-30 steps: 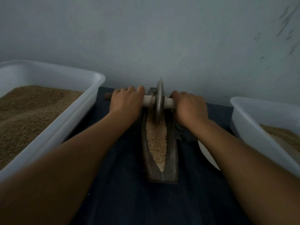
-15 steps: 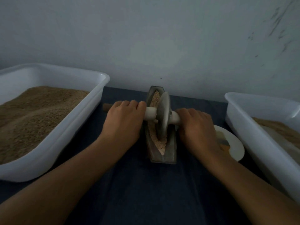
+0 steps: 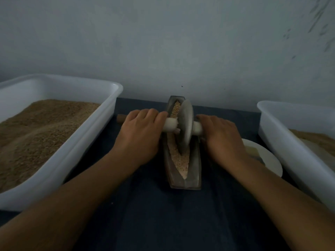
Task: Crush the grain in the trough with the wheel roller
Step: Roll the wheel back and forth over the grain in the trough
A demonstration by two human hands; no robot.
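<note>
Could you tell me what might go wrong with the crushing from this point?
The wheel roller leans sideways in the narrow trough; it may ride onto the rim and spill grain onto the cloth. The right hand sits close beside the trough wall, so knuckles might scrape it.

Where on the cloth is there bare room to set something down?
Bare dark cloth lies nearest the camera, between the forearms below the trough. A narrow strip runs between the left tub and the trough. Right of the trough is crowded: plate against the right tub.
</note>
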